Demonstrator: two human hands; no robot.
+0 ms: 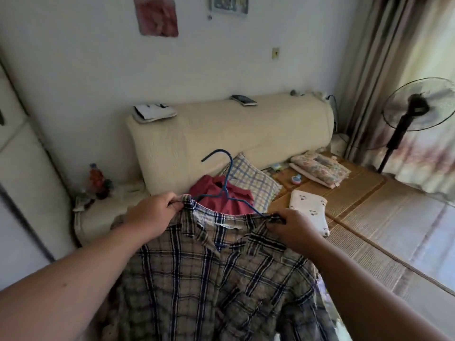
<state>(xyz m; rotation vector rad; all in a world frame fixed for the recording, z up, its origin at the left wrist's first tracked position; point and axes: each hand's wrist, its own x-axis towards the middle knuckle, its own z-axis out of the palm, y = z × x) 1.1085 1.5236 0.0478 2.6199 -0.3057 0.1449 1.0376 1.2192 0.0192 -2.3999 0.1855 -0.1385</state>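
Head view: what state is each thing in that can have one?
Plaid shirt, held up by the collar
Blue hanger, hook up, partly inside the shirt's neck
Left hand, pinches the collar
Right hand, pinches the shirt's shoulder
Red shirt, crumpled on the bed
Fan, upright; spinning cannot be told

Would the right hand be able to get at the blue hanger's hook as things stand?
Probably yes, once it lets go: the right hand pinches the plaid shirt at its shoulder, while the hook stands bare higher up, with nothing in front of it.
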